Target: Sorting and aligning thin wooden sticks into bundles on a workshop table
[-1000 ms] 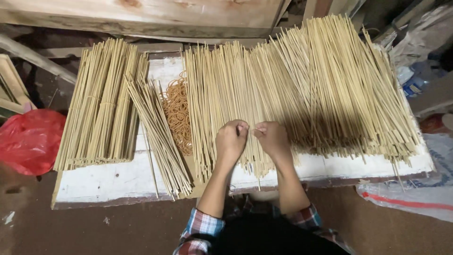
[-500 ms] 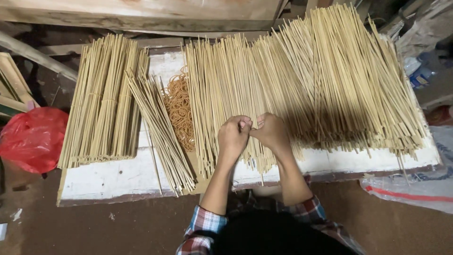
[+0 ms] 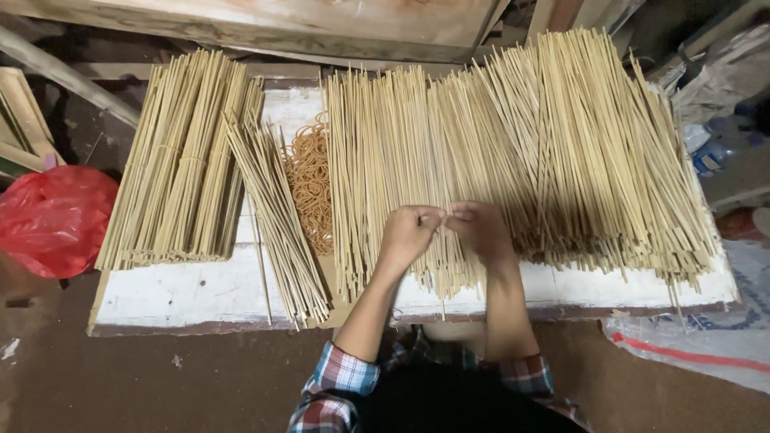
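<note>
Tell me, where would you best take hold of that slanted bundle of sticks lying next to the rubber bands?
Probably around the middle of the slanted bundle, coming from above with the grip across its length. The sticks are long, thin and loose, so a mid-length hold should keep them together and balanced. The rubber bands crowd one side, the stacked sticks the other, so from the side looks awkward.

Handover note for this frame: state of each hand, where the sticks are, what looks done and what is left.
Left hand and right hand: fingertips together, pinching a few thin sticks over the loose stick pile.
Rubber bands lie heaped left of the hands, beside a small slanted stick bunch.
Done: banded bundles stacked at far left of the white board.
Left: the large loose pile.
</note>
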